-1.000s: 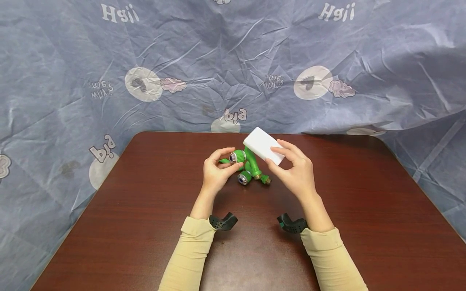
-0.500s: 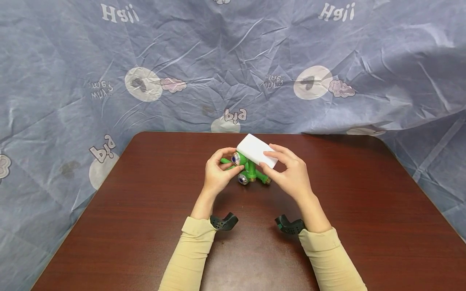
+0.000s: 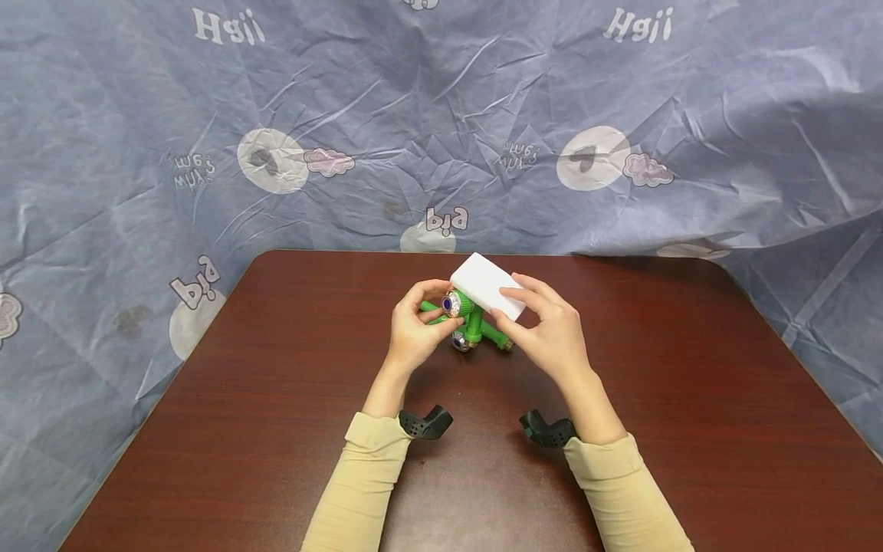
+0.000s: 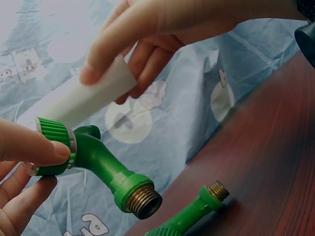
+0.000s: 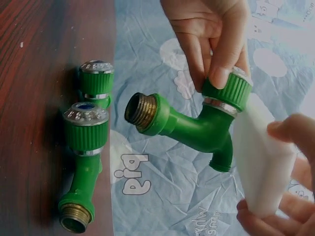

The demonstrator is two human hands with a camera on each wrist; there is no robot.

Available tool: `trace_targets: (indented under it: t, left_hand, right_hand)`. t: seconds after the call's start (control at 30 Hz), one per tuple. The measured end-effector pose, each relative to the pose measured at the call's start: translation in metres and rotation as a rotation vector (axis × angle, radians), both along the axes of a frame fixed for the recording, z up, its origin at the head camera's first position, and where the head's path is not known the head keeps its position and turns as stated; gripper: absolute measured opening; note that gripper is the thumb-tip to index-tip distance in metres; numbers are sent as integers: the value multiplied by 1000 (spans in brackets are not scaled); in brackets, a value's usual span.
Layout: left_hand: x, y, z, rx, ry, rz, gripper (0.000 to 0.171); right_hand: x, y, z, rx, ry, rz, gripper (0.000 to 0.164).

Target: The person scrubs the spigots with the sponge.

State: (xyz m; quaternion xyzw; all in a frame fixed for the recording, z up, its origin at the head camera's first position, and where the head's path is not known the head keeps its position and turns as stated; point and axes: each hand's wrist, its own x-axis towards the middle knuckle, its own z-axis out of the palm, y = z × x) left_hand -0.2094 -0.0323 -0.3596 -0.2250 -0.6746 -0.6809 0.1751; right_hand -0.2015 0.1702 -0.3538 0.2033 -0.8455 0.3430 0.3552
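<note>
My left hand (image 3: 412, 326) pinches the ribbed green knob of a green faucet (image 5: 199, 129), holding it above the table. The knob has a silvery cap, and the inlet end is a brass-coloured thread. In my right hand (image 3: 552, 326) is a white sponge (image 3: 483, 282), a rectangular block gripped between thumb and fingers. In the right wrist view the sponge lies along the side of the held faucet, seemingly touching it by the knob and spout. Below, two more green faucets lie on the table: a nearer one (image 5: 84, 142) and another, partly hidden (image 5: 97, 81).
The dark reddish-brown table (image 3: 276, 383) extends to both sides of the hands. Behind it hangs a crumpled blue-grey printed cloth (image 3: 386, 100). Black curved wrist mounts (image 3: 425, 422) sit at both cuffs.
The right hand has brought the sponge left and down against the held faucet. That faucet has turned in the left hand, its knob cap now facing nearer me. Over the last half second little moved.
</note>
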Motion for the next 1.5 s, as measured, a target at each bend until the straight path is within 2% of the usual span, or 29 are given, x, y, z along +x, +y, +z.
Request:
trace_targets:
  t: [0.1, 0.2, 0.3, 0.43, 0.53, 0.63, 0.73, 0.87, 0.97, 1.1, 1.23, 1.37, 1.5]
  left_hand:
    - [0, 1, 0, 4, 0, -13, 47]
    - [-1, 1, 0, 6, -3, -20, 47]
    - [-1, 2, 0, 5, -4, -21, 47]
    - [0, 2, 0, -3, 6, -20, 46]
    - [1, 2, 1, -13, 15, -21, 46]
    - [1, 2, 2, -17, 18, -22, 46]
    - [2, 2, 3, -30, 17, -28, 45]
    - [2, 2, 3, -48, 19, -41, 43]
    - [3, 2, 3, -50, 29, -44, 43]
    - [2, 0, 3, -30, 40, -30, 44]
    - [2, -1, 3, 0, 50, -15, 45]
    - [2, -2, 4, 10, 54, -1, 46]
    - [1, -2, 3, 28, 56, -2, 48]
  right_hand:
    - [-1, 1, -1, 22, 4, -61, 31]
    - [-2, 2, -1, -2, 18, -118, 31]
    - [-2, 3, -1, -22, 26, -105, 31]
    - [-3, 2, -3, 12, 11, -81, 32]
    - [-3, 3, -3, 3, 3, -139, 32]
    - [-3, 5, -2, -53, 13, -193, 32]
    - [-3, 5, -1, -77, 24, -157, 32]
    - [-2, 2, -1, -11, -5, -55, 34]
    - [-2, 3, -2, 20, -26, -69, 33]
    - [-2, 4, -1, -40, -20, -108, 31]
    - [-2, 5, 2, -105, 7, -24, 30]
    - [-1, 3, 3, -101, -4, 75, 29]
    - [0, 4, 2, -93, -41, 32, 29]
